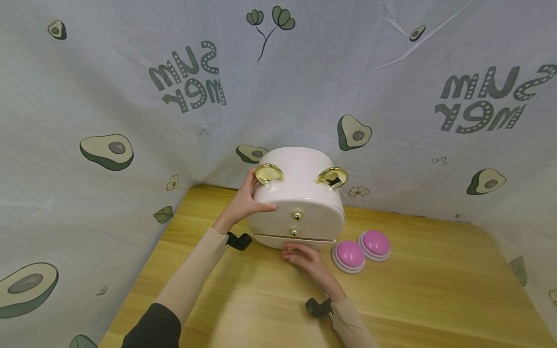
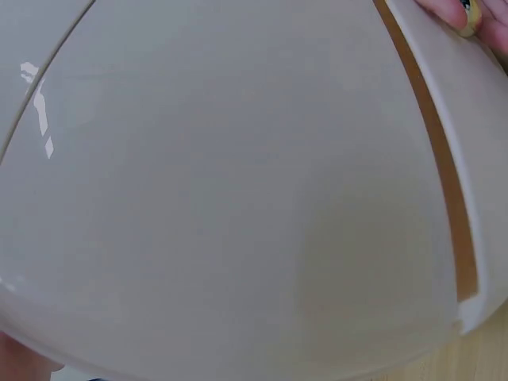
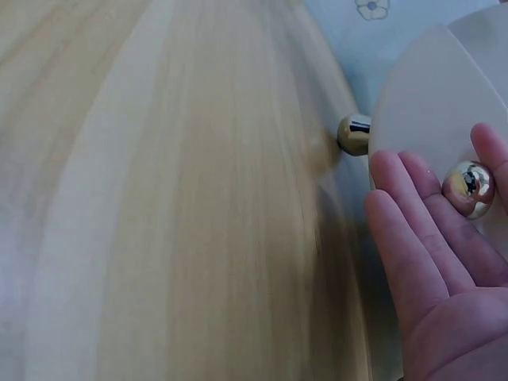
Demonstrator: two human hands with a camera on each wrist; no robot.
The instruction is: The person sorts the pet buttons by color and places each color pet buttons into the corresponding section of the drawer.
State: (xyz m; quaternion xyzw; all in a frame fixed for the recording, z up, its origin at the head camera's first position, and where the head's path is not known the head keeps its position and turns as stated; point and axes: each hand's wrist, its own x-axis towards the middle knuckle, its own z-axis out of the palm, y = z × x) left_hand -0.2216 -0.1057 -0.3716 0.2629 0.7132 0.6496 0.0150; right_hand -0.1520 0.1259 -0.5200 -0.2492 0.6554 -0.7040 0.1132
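A white rounded cabinet (image 1: 271, 220) with gold ears (image 1: 270, 174) and gold knobs (image 1: 297, 215) stands on the table. Its bottom drawer (image 1: 265, 240) is out a little, leaving a narrow gap above its front, also visible in the left wrist view. My left hand (image 1: 243, 203) holds the cabinet's left side, thumb on the front and fingers back beside the ear. At the bottom drawer, my right hand (image 1: 306, 261) has the drawer knob (image 3: 468, 189) between its fingers, palm facing the right wrist camera. The drawer's inside is hidden.
Two pink domed buttons with white bases, a nearer one (image 1: 350, 254) and a farther one (image 1: 376, 243), sit right of the cabinet. A printed cloth (image 1: 296, 96) hangs behind the wooden table (image 1: 435, 280). Dark wrist cameras (image 1: 239, 241) are strapped at both wrists.
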